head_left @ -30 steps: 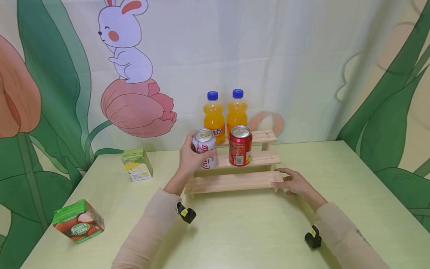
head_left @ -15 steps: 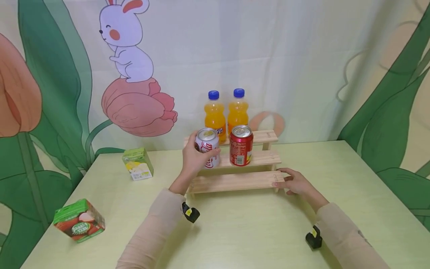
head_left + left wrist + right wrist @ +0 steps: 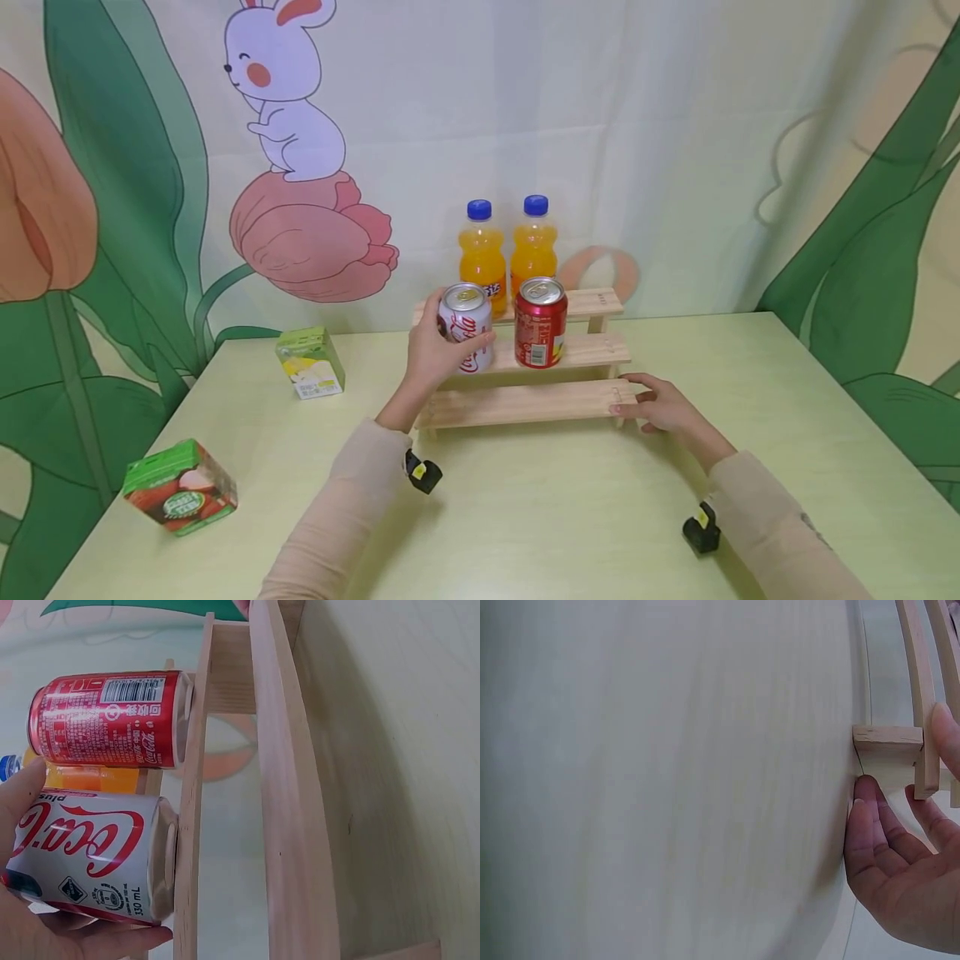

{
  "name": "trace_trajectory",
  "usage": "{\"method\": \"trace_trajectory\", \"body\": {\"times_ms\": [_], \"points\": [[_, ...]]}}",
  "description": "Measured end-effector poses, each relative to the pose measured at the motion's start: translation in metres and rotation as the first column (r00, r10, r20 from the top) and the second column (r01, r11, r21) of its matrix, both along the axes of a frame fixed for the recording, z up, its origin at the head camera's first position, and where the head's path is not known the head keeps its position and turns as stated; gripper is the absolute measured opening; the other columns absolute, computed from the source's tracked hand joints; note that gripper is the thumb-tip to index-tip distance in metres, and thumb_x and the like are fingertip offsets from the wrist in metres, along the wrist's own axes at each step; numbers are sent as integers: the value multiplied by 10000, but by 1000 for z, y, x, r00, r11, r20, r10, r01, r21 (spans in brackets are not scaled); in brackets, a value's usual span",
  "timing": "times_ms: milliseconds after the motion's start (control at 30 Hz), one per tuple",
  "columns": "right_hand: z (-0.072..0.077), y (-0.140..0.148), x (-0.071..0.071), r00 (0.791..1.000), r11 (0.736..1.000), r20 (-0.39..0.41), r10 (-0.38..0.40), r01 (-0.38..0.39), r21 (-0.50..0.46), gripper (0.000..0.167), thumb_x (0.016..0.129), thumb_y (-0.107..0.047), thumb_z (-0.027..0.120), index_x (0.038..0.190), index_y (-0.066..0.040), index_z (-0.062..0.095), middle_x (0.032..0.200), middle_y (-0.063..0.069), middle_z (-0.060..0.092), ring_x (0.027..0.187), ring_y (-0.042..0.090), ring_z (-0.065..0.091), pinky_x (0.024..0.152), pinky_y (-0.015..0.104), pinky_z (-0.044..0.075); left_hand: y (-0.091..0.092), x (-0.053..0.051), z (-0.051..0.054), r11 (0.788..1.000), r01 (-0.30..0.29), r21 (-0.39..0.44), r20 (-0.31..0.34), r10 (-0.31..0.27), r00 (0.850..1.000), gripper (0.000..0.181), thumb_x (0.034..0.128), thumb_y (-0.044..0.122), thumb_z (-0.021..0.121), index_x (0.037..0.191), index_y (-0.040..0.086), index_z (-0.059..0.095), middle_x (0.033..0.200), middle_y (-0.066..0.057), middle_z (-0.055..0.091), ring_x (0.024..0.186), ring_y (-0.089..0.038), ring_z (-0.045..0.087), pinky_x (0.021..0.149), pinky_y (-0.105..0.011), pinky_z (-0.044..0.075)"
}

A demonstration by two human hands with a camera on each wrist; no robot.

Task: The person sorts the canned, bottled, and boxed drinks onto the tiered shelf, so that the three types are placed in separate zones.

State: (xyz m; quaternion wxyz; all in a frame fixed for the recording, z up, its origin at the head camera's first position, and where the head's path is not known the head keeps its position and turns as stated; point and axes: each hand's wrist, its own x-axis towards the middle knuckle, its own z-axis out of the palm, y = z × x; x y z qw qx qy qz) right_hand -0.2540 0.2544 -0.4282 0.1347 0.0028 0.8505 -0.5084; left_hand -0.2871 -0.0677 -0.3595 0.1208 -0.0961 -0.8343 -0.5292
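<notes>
My left hand grips a white Coca-Cola can from its left side, thumb across the front. The can is upright at the left of the middle step of a three-step wooden rack; in the left wrist view its base meets the board. Beside it on that step stands a red Coca-Cola can, a small gap between them. With my right hand I hold the right end of the rack's lowest board, thumb on top and a finger beneath, as the right wrist view shows.
Two orange soda bottles with blue caps stand on the top step, partly hidden by the cans. Leftward on the table are a green-and-white juice box and a red-and-green juice box. A printed curtain hangs behind.
The left hand has shifted the white can slightly right, nearer the red can, then stayed nearly still. The right hand keeps its hold on the rack. The head view has drifted a little.
</notes>
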Motion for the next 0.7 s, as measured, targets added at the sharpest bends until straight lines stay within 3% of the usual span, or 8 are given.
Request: {"method": "trace_trajectory", "body": {"times_ms": [300, 500, 700], "points": [[0, 0, -2, 1000, 1000, 2, -6, 6, 17, 748, 810, -281, 690, 1382, -3, 295, 1161, 237, 494, 834, 189, 507, 608, 290, 473, -8, 9, -2, 999, 8, 39, -30, -7, 1000, 820, 728, 181, 773, 1389, 238, 291, 1228, -124, 510, 1076, -302, 510, 908, -455, 429], [0, -1, -1, 1000, 1000, 2, -6, 6, 23, 741, 812, -274, 689, 1380, -2, 299, 1177, 255, 486, 847, 201, 512, 607, 295, 474, -8, 11, -3, 999, -25, 38, -68, 27, 997, 775, 720, 143, 776, 1368, 205, 356, 1173, -170, 543, 1034, -323, 542, 880, -462, 450], [-1, 0, -1, 1000, 1000, 5, -2, 2, -2, 725, 817, -250, 685, 1379, 0, 301, 1151, 239, 497, 821, 186, 511, 598, 301, 468, -8, 9, -3, 999, -17, 47, -61, 20, 998, 772, 722, 122, 773, 1370, 199, 361, 1180, -167, 538, 1037, -316, 542, 872, -436, 461]]}}
